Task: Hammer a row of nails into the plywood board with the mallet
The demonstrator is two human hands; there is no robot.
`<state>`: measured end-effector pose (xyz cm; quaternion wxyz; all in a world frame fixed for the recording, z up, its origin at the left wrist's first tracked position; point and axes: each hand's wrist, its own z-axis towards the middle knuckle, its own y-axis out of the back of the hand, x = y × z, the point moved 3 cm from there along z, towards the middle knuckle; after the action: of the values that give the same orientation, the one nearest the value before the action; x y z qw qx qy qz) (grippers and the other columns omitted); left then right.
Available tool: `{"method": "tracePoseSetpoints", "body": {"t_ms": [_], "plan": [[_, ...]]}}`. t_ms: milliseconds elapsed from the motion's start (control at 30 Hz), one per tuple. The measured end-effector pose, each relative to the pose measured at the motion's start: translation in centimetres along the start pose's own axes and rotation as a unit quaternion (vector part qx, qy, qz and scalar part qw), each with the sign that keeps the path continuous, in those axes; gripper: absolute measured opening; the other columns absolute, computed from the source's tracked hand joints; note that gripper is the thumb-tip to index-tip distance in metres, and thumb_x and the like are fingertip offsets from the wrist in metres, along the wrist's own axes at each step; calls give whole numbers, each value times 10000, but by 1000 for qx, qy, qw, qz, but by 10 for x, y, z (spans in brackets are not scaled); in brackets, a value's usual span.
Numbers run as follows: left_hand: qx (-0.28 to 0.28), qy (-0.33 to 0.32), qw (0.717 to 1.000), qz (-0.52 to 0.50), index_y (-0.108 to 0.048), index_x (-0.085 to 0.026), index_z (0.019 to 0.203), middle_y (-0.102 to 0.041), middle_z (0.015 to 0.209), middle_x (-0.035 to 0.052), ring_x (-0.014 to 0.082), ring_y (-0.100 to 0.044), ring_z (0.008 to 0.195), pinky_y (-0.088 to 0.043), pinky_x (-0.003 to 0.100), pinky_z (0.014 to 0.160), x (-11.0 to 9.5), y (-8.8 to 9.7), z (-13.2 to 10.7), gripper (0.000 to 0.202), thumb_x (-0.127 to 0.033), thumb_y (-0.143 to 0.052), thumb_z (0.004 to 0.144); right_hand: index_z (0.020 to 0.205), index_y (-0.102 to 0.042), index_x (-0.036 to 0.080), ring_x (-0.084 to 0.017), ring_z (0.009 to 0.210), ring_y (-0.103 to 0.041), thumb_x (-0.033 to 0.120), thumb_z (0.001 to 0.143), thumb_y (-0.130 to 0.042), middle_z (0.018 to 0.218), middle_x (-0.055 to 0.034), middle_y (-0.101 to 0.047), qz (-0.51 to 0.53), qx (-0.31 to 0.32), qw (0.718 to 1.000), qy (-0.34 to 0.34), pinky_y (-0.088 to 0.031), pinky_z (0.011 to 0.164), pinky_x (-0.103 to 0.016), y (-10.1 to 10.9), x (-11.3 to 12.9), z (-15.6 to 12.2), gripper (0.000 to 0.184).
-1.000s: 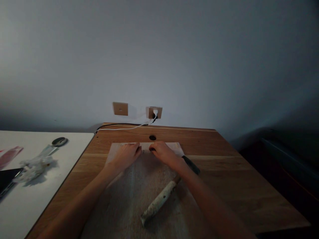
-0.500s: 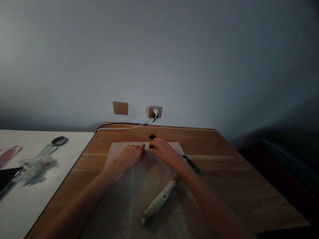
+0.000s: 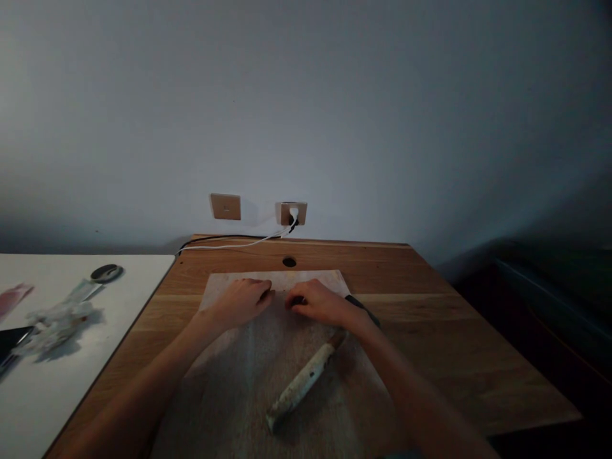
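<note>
A pale sheet [image 3: 248, 376] lies spread over the wooden table [image 3: 430, 331]. My left hand [image 3: 243, 299] rests near the sheet's far edge with its fingers curled down onto it. Close to its right, my right hand [image 3: 315, 301] also lies on the sheet, fingers bent and pinched together; whether anything sits in them is too dark to tell. A tool with a whitish, stained handle [image 3: 299, 389] lies diagonally on the sheet under my right forearm, its dark head [image 3: 366, 309] sticking out past my wrist.
A white table [image 3: 71, 357] adjoins on the left with a crumpled white wrapper [image 3: 52, 319], a round dark object [image 3: 106, 273] and a dark device [image 3: 9, 338]. Wall sockets [image 3: 291, 213] hold a white cable [image 3: 229, 245]. A cable hole [image 3: 289, 261] lies beyond the sheet. Dark furniture stands at the right.
Both hands have drawn back from the sheet's far edge toward me. The right fingers have curled in more. The view has shifted slightly left.
</note>
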<state>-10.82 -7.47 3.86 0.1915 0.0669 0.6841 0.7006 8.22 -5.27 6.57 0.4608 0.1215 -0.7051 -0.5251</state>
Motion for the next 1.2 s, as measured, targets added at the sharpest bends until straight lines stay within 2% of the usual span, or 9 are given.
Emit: {"method": "tracePoseSetpoints", "body": {"t_ms": [133,333,467,600,700,833,933,1067,1200], "plan": [[-4,-5,1000,-25,-660,-199,875,-742,810,99,283,-713,761,-430,338,665,4,-4,-11,231,-242,-470,1000,997,-823,140,-203,961,-751,-7,862,-642,1016,-88,-838,-4,-9,1000,0,-528,897,-283,-4,-1,7,270],[14,4,990,-140,-609,-192,828,-706,780,47,216,-685,737,-430,289,681,20,-7,-16,104,-140,-534,877,1040,-805,130,-220,1019,-734,-9,888,-595,1079,-121,-822,-17,-34,999,-2,-511,933,-314,-16,11,44,295],[27,-1,985,-168,-657,-187,865,-744,877,55,225,-699,832,-461,292,750,27,2,-24,136,-119,-545,827,982,-805,122,-246,1007,-717,26,887,-665,1039,-140,-805,-26,-25,999,7,-500,916,-334,-28,25,58,195],[37,9,981,-190,-681,-194,828,-726,812,26,212,-688,786,-451,276,707,30,15,-35,150,-127,-548,805,972,-797,119,-234,978,-706,32,899,-672,1030,-134,-784,-23,-17,1000,10,-496,887,-321,-36,32,56,169],[22,5,976,-218,-706,-190,856,-730,818,27,207,-691,789,-458,273,710,21,18,-40,164,-133,-558,812,940,-795,127,-225,953,-706,-8,875,-647,1003,-120,-784,-10,-7,1000,7,-496,871,-313,-37,30,44,211],[12,-21,966,-258,-722,-187,928,-771,943,57,225,-720,903,-508,295,816,-7,10,-37,170,-156,-568,864,932,-812,121,-255,960,-737,-14,835,-644,981,-129,-810,29,-21,999,-16,-521,894,-347,-30,16,16,236],[27,-42,966,-253,-722,-188,999,-785,1019,78,246,-730,983,-529,330,893,-22,4,-32,193,-163,-584,866,1073,-819,168,-248,1013,-771,39,858,-631,1074,-97,-837,88,-39,995,-30,-567,914,-344,-22,3,-10,314],[66,-27,940,-333,-674,-197,1176,-800,1042,83,240,-772,957,-583,316,834,-17,13,-38,277,-318,-596,940,1330,-722,172,-244,1139,-761,146,914,-608,1299,-123,-781,149,-87,984,-49,-616,923,-353,-10,-7,-46,433],[62,11,931,-359,-621,-214,1288,-774,1211,102,254,-780,1031,-611,334,866,-4,38,-61,393,-445,-585,972,1256,-743,190,-262,1153,-739,229,961,-578,1270,-128,-776,145,-161,974,-67,-607,964,-412,-2,-9,-89,340]]}}
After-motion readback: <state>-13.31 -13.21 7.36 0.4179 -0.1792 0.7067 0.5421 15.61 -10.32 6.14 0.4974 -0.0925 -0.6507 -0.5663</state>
